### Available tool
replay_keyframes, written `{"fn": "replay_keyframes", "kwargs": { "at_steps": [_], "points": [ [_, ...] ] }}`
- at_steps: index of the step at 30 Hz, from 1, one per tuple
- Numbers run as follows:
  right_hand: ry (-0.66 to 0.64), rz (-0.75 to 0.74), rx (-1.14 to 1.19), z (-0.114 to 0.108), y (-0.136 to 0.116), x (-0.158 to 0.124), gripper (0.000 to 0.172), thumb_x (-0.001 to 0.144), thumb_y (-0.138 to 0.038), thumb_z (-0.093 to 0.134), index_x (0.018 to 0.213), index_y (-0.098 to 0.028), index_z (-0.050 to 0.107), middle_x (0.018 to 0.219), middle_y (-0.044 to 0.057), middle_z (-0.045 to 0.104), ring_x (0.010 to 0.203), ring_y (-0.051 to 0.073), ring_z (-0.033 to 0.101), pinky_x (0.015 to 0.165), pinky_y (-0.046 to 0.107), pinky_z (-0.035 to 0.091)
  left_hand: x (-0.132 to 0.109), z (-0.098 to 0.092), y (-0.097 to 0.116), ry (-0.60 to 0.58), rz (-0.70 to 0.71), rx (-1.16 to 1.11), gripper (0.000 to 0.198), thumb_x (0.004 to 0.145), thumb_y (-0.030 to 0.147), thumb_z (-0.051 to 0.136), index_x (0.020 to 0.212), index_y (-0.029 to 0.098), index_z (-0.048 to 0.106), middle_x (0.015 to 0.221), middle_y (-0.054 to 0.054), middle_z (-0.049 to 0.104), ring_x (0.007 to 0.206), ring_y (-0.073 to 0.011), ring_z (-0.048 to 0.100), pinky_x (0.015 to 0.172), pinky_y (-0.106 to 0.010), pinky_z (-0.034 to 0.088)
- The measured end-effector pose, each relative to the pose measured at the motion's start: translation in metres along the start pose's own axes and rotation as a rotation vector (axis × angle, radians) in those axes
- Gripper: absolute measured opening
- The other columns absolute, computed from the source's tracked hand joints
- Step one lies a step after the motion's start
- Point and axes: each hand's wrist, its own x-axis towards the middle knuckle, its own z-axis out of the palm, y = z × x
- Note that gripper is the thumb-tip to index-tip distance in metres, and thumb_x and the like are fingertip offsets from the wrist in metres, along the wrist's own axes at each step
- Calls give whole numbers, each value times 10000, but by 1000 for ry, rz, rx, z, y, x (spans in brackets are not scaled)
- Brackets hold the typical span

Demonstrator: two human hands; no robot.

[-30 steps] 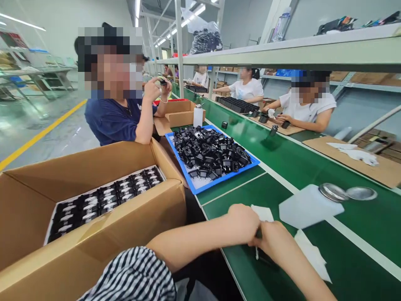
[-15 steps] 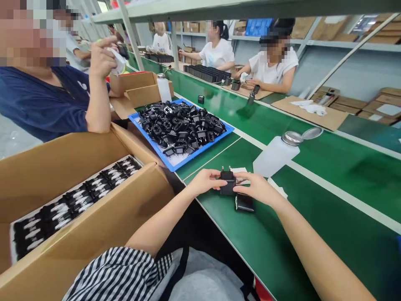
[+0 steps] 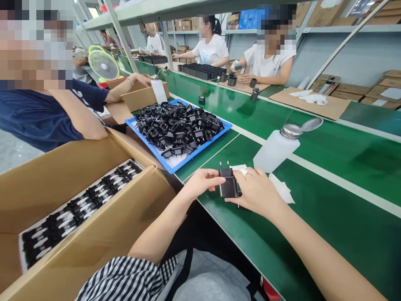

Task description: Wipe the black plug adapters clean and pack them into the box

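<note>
The grey garment (image 3: 209, 278) on the person's front is plain, lightly creased cloth. Near its left edge runs a black strap (image 3: 182, 274), curving as it goes down, and a small black patch (image 3: 252, 289) shows at its lower right. Left of the grey garment is a loose sleeve (image 3: 114, 276) in black and white stripes, rumpled into folds; a narrow panel (image 3: 168, 266) of finer stripes adjoins it. Beyond the grey garment, the left hand (image 3: 202, 184) and right hand (image 3: 258, 190) are gloveless, the forearms uncovered.
</note>
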Motion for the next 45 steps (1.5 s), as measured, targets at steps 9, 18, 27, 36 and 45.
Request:
{"fn": "replay_keyframes", "kwargs": {
  "at_steps": [9,18,27,36,45],
  "points": [
    [333,-121,-73,8,6,-3,379,699,-501,407,552,-160,480,457,17,343,535,175,367,508,270,250,-14,10,8,93,41,34,311,556,321,605,802,131,612,630,3,565,475,-42,422,493,-177,370],
    [253,-96,-77,23,-3,0,362,679,-466,480,639,-110,532,499,45,430,557,191,416,523,286,298,-9,0,2,-18,-24,207,352,612,362,553,876,129,562,544,15,509,463,-63,435,483,-187,367],
    [83,191,269,-35,39,-9,201,741,-362,440,835,-218,544,722,27,575,618,187,517,500,282,378,16,-22,1,484,253,824,271,657,299,512,886,158,535,789,-7,495,534,-68,443,559,-195,366],
    [116,766,655,-76,75,-28,266,678,-513,430,725,-266,517,698,32,538,742,261,504,682,377,394,51,-35,-4,441,52,1028,328,676,297,500,986,192,496,855,-20,536,712,-147,518,651,-234,390],
    [-836,417,619,-41,62,-16,491,627,-463,483,1048,-210,461,817,48,540,668,190,525,583,283,423,-7,19,-1,68,202,999,556,592,400,570,1073,184,396,1067,-50,459,942,-195,448,754,-282,400]
  ]
}}
